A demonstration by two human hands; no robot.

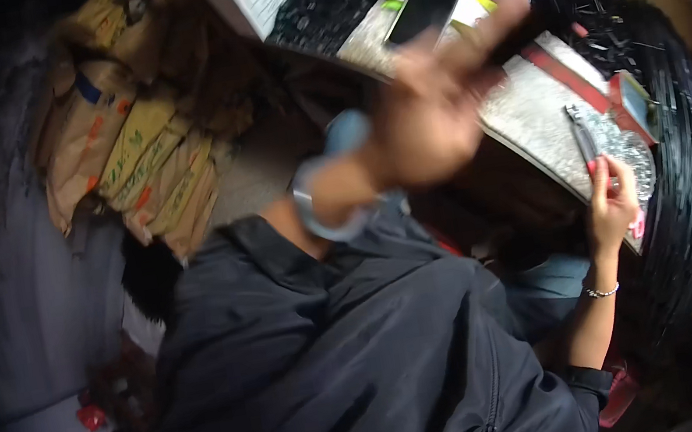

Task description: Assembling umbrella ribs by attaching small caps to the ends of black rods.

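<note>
Over the worktop (518, 117), the right hand (613, 194) pinches a dark strip (583, 135), probably light, stiff, best held by one end; left hand (429, 129) blurred, grip unclear.

Phone (426, 8) between box (265, 2) at left and tool (579, 130) at right, sacks (142, 152) left of the box.

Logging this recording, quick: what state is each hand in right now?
Left hand: too blurred to tell whether it is open, closed or holding anything.
Right hand: closed, holding a dark strip by its near end.
</note>
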